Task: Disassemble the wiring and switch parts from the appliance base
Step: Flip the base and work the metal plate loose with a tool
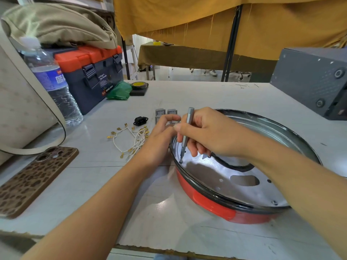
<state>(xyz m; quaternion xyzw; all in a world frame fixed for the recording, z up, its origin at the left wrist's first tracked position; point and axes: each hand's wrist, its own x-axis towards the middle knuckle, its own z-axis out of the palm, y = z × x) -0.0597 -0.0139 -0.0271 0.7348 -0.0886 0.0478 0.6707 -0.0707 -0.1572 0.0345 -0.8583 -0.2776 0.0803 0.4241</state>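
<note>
The round appliance base (pixel 216 201), red outside with a silver metal plate inside, lies on the table at centre right. My right hand (pixel 208 132) grips a grey screwdriver (pixel 186 132) held upright, its tip on a screw at the plate's left edge. My left hand (pixel 159 137) rests against the base's left rim, fingers curled near the screwdriver shaft. Loose white wires with brass terminals (pixel 131 141) lie to the left. A black power socket (pixel 140 121) and grey rocker switches (pixel 165 112) sit behind my left hand.
A phone in a spotted brown case (pixel 35 179) lies front left. A water bottle (pixel 52 85), an orange-lidded toolbox (pixel 93 72), a green bag (pixel 119 91) and a tape roll (pixel 139 85) stand at back left. A grey metal box (pixel 313 81) sits back right.
</note>
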